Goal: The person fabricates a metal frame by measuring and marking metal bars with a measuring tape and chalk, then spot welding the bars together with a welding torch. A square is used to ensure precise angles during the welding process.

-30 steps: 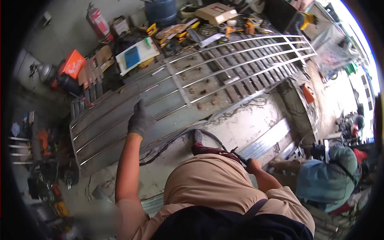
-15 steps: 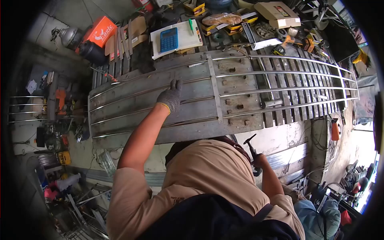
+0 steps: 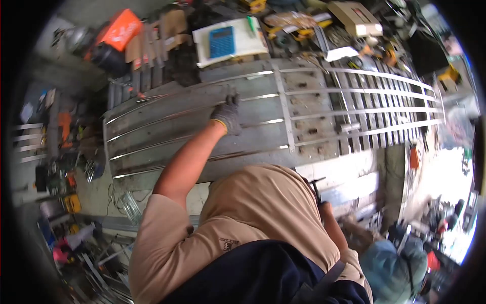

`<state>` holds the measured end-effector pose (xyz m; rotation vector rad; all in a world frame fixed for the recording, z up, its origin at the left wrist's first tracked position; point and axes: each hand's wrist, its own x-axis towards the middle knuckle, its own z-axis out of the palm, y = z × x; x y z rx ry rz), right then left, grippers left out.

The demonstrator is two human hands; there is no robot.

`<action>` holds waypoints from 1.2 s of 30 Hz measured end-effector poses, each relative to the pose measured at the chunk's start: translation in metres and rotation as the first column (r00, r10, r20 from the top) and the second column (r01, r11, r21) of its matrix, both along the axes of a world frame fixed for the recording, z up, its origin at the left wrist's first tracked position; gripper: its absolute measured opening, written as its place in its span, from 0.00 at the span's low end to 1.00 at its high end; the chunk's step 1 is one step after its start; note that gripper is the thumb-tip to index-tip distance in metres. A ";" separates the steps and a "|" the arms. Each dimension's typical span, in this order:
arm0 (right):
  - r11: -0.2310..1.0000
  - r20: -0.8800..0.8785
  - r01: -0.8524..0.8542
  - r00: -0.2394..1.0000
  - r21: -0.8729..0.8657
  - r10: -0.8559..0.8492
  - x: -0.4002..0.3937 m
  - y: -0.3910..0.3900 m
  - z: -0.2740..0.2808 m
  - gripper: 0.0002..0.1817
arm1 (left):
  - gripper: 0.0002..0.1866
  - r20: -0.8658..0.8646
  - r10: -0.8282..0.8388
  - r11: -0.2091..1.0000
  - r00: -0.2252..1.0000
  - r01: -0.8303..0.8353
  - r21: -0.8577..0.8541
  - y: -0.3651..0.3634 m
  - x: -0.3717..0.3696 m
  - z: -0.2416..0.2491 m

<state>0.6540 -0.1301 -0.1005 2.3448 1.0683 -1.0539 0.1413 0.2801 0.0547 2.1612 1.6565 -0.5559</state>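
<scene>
Head view: fisheye, looking down over the wearer's own shoulders and beige shirt; frame blurred, dark at the rim.
Hidden: right hand [image 3: 324, 206] mostly behind the torso, low beside the right hip; only a sliver showing.
Right hand grip: cannot tell whether open or closed; a thin dark tool [image 3: 316, 183] sticking up just above it, contact not clear.
Hard to make out: small items on the far bench smeared by blur; a person in a blue-green top [image 3: 392, 263] crouched at lower right, cut by the frame edge.
Left hand [image 3: 227, 114]: in a grey glove, arm stretched forward, palm down, fingers loosely apart and flat, clamped on nothing.
Left hand contact: resting on the metal rail frame [image 3: 314, 114], at one of its upper long rods, left of the flat cross strip.
Rail frame position: lying flat across the grey workbench [image 3: 167, 109], long rods running left to right, right end reaching past the bench towards the bright doorway side.
Far edge: blue calculator [image 3: 221, 41] on a white pad just beyond the frame, with an orange box [image 3: 119, 28] further left and a cardboard box [image 3: 354, 16] further right.
Near edge: bench front just ahead of the torso, pale floor strip between.
Open room: bare bench surface left of the glove, between the rods; left side of the floor crowded with tools and scrap.
</scene>
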 end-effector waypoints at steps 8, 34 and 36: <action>0.926 0.135 0.158 0.967 0.343 -0.215 -0.023 -0.065 0.065 0.21 | 0.83 0.089 0.029 0.999 0.996 -0.026 -0.035 -0.004 -0.003 0.010; 0.820 -0.864 0.288 0.059 0.494 0.500 -0.224 0.155 0.313 0.36 | 0.14 0.917 0.091 0.955 0.387 -0.294 0.030 -0.261 0.077 0.111; 0.855 -0.874 0.222 -0.024 0.468 0.485 -0.212 0.157 0.298 0.38 | 0.10 0.873 0.343 0.820 -0.346 -0.343 -0.458 -0.285 0.085 0.107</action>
